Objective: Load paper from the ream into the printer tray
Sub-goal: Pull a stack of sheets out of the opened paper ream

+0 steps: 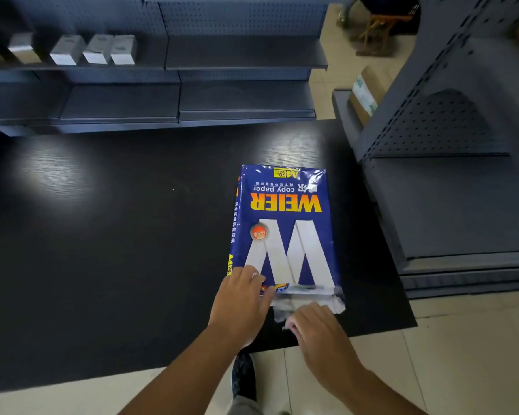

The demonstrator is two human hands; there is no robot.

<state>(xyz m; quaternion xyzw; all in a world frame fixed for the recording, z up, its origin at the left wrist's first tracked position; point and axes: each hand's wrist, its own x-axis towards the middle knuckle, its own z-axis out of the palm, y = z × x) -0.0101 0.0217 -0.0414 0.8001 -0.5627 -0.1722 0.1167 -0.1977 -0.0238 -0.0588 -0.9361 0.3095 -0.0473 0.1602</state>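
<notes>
A blue ream of copy paper [285, 226] with a big white W lies flat on the black table [117, 235], near its right front corner. The wrapper's near end is torn open and white flaps [309, 304] stick out. My left hand [241, 304] rests on the ream's near left corner, fingers pressed on the wrapper. My right hand [318, 330] is at the torn end, fingers pinching the loose wrapper flap. No printer or tray is in view.
Dark metal shelving [174, 94] runs along the far side of the table, with several small white boxes [93, 49] on its upper left shelf. Another grey shelf unit [450, 175] stands to the right, holding a cardboard box [367, 94]. My shoe [243, 375] shows on the tiled floor.
</notes>
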